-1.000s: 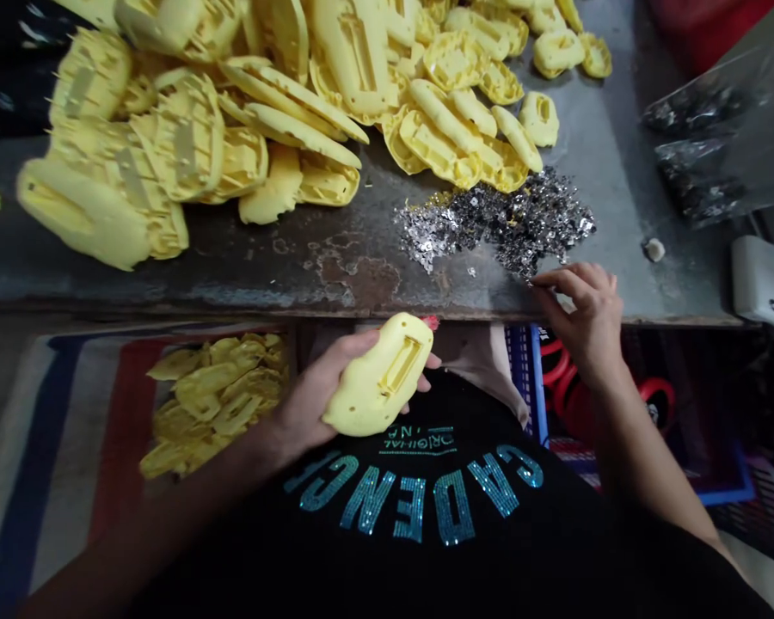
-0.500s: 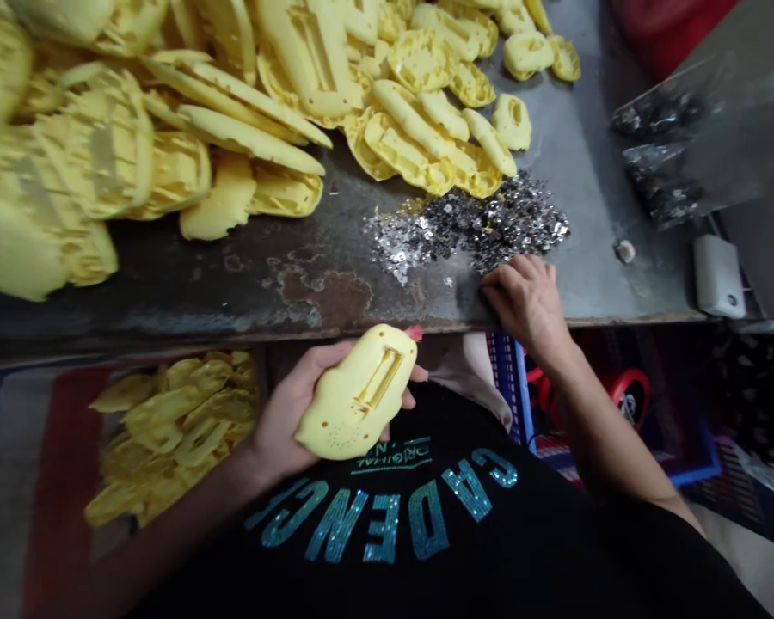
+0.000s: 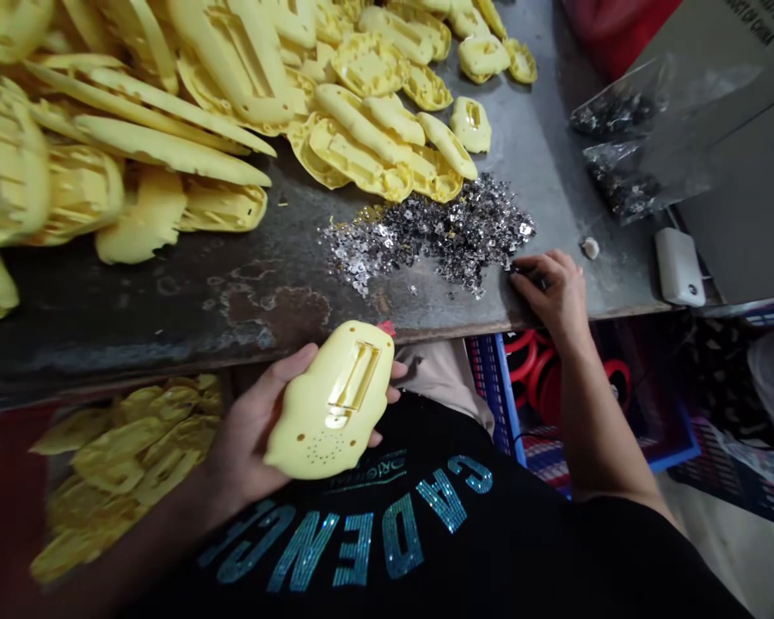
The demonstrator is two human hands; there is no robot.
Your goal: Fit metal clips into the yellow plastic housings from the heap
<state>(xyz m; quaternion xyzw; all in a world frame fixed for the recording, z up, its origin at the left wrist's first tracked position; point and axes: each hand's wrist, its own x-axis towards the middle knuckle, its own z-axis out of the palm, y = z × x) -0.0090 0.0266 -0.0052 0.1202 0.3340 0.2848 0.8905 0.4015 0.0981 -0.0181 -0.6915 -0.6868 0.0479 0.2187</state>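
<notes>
My left hand (image 3: 248,430) is wrapped round a yellow plastic toy casing (image 3: 319,430), held just in front of the table edge. The casing's back faces up, with an open battery slot, screw holes and a cluster of small speaker holes; a bit of red shows at its top end. On the table lies a pile of small shiny metal pieces (image 3: 464,232). My right hand (image 3: 555,288) rests on the tabletop at the right end of this pile, its thumb and fingertips pinched together. What they hold, if anything, is too small to make out.
Many yellow plastic shells (image 3: 232,69) heap up at the back and left of the table (image 3: 193,301). Clear bags (image 3: 625,180) of dark small parts and a white box (image 3: 680,266) stand at right. Below are more yellow shells (image 3: 129,464) and a blue crate (image 3: 490,387) with red items.
The view has shifted, so the table things appear further left. My right hand has moved right along the pile's near edge. My left hand still holds the casing.
</notes>
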